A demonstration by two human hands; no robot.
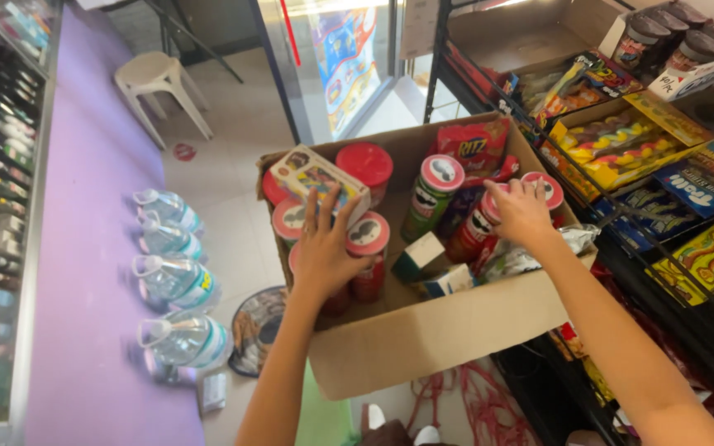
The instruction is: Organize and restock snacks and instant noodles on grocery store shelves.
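Fingers of the left hand spread over a small flat carton with a pale, colourful face, at the centre of the frame; whether they grip it or only press on it is hard to tell. Right hand, right of centre, curls its fingers around a red snack can with a pale round lid. Both reach into an open brown cardboard box crowded with more upright red cans and one green can. A red biscuit bag leans at the box's back. Four clear water bottles line the floor at left, beside a purple table. Yellow and blue candy boxes fill the shelf at upper right.
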